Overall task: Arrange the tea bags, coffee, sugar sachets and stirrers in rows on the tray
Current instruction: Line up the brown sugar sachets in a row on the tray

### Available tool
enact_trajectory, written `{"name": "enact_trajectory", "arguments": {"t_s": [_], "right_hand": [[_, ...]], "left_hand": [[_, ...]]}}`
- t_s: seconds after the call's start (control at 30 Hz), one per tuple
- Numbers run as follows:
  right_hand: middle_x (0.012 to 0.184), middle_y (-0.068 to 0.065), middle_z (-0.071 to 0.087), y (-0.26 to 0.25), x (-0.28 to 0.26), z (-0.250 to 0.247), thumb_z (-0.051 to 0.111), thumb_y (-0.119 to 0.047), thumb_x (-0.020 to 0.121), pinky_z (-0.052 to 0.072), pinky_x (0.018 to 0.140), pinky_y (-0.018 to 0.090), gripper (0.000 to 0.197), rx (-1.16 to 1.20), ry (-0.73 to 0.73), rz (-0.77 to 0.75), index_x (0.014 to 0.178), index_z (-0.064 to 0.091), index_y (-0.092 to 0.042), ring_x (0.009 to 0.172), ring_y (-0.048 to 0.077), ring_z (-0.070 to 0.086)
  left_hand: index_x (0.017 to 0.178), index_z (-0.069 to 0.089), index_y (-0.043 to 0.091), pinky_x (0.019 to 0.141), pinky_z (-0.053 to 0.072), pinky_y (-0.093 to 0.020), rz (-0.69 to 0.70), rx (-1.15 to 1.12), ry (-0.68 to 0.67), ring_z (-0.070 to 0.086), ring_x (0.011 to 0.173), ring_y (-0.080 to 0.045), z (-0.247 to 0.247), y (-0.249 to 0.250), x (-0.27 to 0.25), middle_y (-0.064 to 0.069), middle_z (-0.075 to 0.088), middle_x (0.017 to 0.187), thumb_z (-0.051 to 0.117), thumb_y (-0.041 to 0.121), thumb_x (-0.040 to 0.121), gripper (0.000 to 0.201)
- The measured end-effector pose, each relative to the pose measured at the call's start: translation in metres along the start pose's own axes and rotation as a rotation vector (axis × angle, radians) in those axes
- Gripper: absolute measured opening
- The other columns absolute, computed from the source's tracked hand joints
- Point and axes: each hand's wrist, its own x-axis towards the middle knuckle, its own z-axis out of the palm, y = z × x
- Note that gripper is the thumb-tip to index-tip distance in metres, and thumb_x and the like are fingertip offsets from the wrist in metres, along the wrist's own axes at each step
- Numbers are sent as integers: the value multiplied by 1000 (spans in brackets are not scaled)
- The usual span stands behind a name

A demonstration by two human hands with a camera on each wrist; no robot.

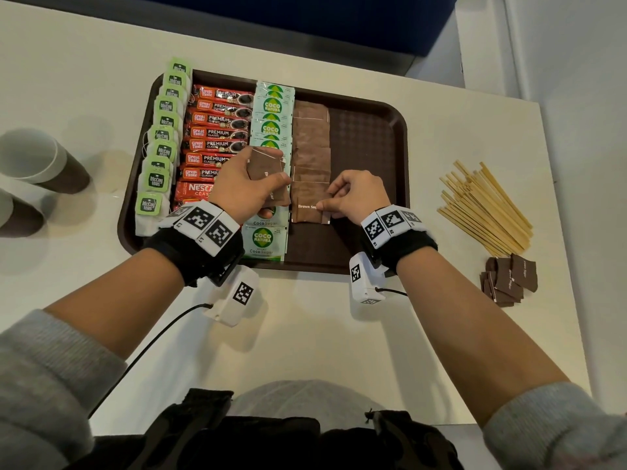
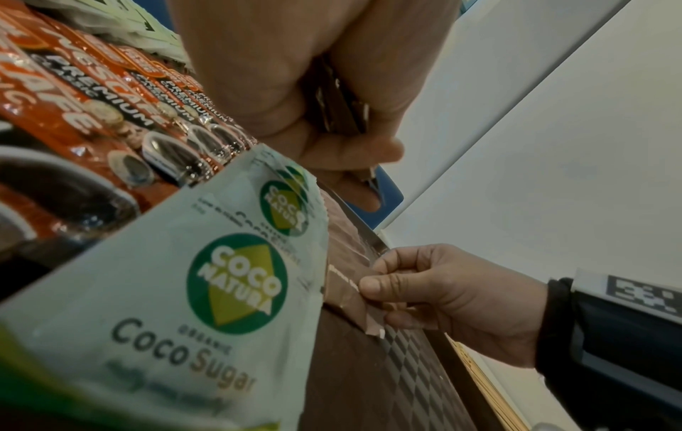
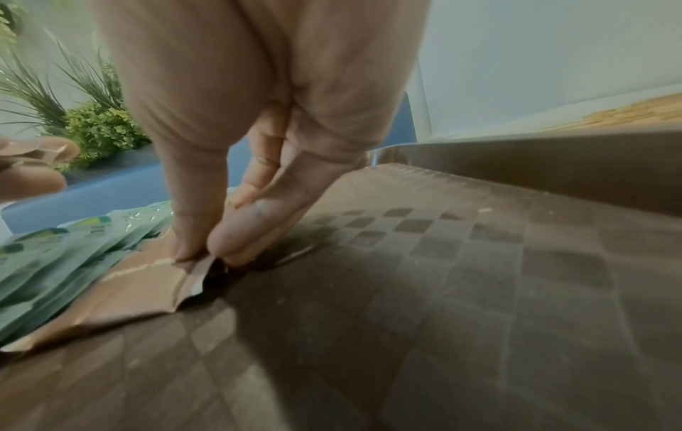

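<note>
Head view: tray (image 1: 369, 96) on a pale table (image 1: 305, 334), four rows laid, right strip bare.
Tea bags (image 1: 159, 154): row along the tray's left edge, overlapping, far end to near end.
Coffee (image 1: 217, 134): second row, just right of the tea.
Coco sugar (image 1: 271, 113): third row, green-white sachets, overlapping toward the near edge.
Brown sugar row (image 1: 310, 144): fourth row, touching the coco row; stops short of the near edge.
Right hand (image 1: 356, 198): thumb and fingertips pinch the right edge of the nearest sachet (image 1: 307, 206) in that row; the right wrist view shows that edge lifted slightly off the tray floor.
Left hand (image 1: 242, 188): curled round a small stack of brown sachets (image 1: 264, 171), held above the coco row.
Spare brown sachets (image 1: 509, 279): loose heap on the table, off the tray's near right corner.
Stirrers (image 1: 485, 212): pile on the table, beside the tray's right edge; none on the tray.
Step in hand: laying the brown sugar row, likely seating the nearest sachet square.
Next move, as judged: release the sachet flat, draw one from the left stack, lay it nearer, overlapping alike.
Remaining: rest of the brown sachets, then the stirrers on the bare strip.
</note>
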Motion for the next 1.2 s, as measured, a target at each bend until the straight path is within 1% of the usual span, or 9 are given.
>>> {"name": "enact_trajectory", "arguments": {"t_s": [0.23,0.43,0.53,0.67,0.77,0.9,1.0,1.1,1.2], "right_hand": [[65,-1,62,0,2,-1,87,-23,62,59,71,36,31,-45,52,-17,76,61,-14,68,18,67],[65,-3,63,-25,-3,-12,77,-43,72,59,66,31,31,24,109,-163,78,65,-16,64,15,68],[69,1,65,-40,-6,-13,81,-38,69,60,64,33,29,109,-37,-239,78,68,-13,63,12,66],[66,4,64,-43,-3,-10,85,-23,65,59,66,37,21,102,-155,-288,67,64,-18,61,13,60],[60,-1,61,-40,-2,-11,82,-17,69,57,63,35,22,142,-156,-280,63,61,-20,58,13,60],[62,-1,62,-35,-1,-20,77,-9,75,57,63,30,20,160,-118,-302,70,60,-19,58,13,62],[68,-4,63,-35,-1,-26,71,-6,80,56,71,31,17,131,-144,-345,77,64,-22,67,12,61],[79,-14,65,-37,0,-29,67,-8,82,50,83,24,17,15,-168,-419,85,70,-25,81,6,61],[80,-19,65,-40,-2,-28,68,-9,82,50,84,23,19,-14,-199,-438,86,71,-27,82,2,62]], "left_hand": [[111,54,18,36,44,-17,6,20,-38,64,50,-3,3,1,-5,2,66,90,73,8,79,39],[108,53,12,39,47,-20,21,-38,-86,65,58,-3,6,0,-8,1,68,90,79,-2,67,50],[111,53,8,55,54,-17,50,-32,-111,65,67,5,8,2,-10,2,66,92,80,-7,64,56],[111,53,10,44,46,-12,71,-20,-136,63,61,5,9,5,-13,1,65,91,80,-5,66,55],[108,55,17,40,46,-16,85,12,-130,64,65,-3,8,4,-14,0,67,94,80,7,70,47],[103,57,26,36,48,-21,77,36,-120,66,56,-5,6,4,-15,5,68,86,71,19,82,26],[103,57,25,36,50,-22,74,37,-116,66,53,-5,7,6,-17,6,67,83,64,19,88,18],[106,56,23,35,48,-21,53,20,-143,67,52,-8,9,7,-18,3,69,82,63,19,89,19],[105,55,21,34,46,-19,24,-7,-172,66,50,-8,11,7,-19,-1,69,81,66,12,86,23]]}}
